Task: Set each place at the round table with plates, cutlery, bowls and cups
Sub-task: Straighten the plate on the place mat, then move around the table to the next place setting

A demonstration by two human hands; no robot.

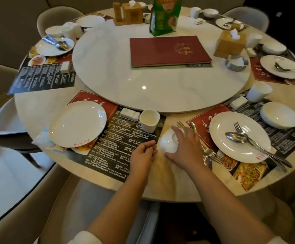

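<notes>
The round table [176,189] carried a marble turntable [160,88] at its middle and printed placemats [118,148] around its edge, a bowl [168,142] between two.

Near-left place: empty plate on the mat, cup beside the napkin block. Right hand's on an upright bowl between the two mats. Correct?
One thing is wrong: the bowl is upside down, foot ring up, as the head view shows. The rest holds: the right hand grips it between the mats, the plate is empty, and the cup stands beside the napkin block.
</notes>
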